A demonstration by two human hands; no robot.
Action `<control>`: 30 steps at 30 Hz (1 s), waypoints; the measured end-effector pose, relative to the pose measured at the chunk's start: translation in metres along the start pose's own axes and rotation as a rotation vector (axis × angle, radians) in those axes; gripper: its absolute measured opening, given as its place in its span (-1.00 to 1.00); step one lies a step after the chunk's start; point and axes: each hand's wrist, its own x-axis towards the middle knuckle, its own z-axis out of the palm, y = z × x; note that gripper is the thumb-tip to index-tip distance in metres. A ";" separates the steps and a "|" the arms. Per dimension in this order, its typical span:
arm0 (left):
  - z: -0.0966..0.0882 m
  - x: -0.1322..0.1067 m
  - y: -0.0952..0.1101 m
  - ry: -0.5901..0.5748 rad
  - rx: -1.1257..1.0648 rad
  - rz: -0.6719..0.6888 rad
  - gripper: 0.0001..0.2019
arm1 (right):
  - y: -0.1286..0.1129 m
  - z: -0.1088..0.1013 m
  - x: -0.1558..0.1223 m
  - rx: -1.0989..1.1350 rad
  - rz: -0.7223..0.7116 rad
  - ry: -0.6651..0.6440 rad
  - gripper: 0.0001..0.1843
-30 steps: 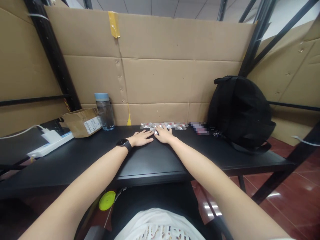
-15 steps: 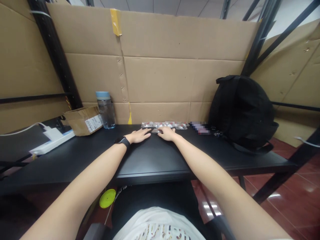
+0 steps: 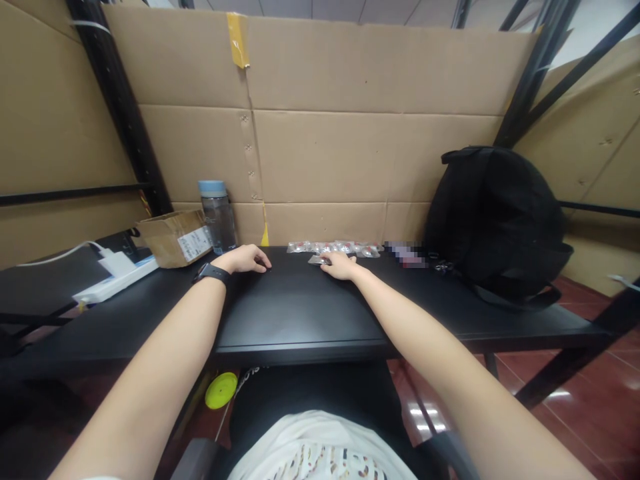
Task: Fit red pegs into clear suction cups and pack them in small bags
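My right hand rests on the black table, its fingers closed on a small, flat, shiny packet that pokes out to the left. What the packet contains is too small to make out. Just behind it lies a row of several small clear packets with silvery and red contents, along the cardboard wall. To the left, my left hand, with a black watch on its wrist, is near the bottle with its fingers loosely bent downward over the tabletop. I see nothing in it.
A clear bottle with a blue lid and an open cardboard box stand at the back left, beside a white power strip. At right sits a black backpack, with a blurred-out item next to it. Cardboard walls the back.
My left hand has drawn away leftward from the packets, its fingers going from stretched flat to bent. My right hand still holds its packet. The whole view has shifted slightly.
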 end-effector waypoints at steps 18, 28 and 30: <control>0.008 0.011 0.012 -0.004 0.078 0.002 -0.71 | 0.000 -0.002 -0.001 -0.008 0.007 -0.037 -0.42; 0.013 0.014 0.012 0.127 0.027 0.054 -0.54 | 0.001 -0.001 0.000 -0.019 0.004 -0.054 -0.40; 0.012 0.015 0.010 0.169 0.036 0.051 -0.52 | 0.001 -0.001 0.000 -0.018 0.003 -0.056 -0.41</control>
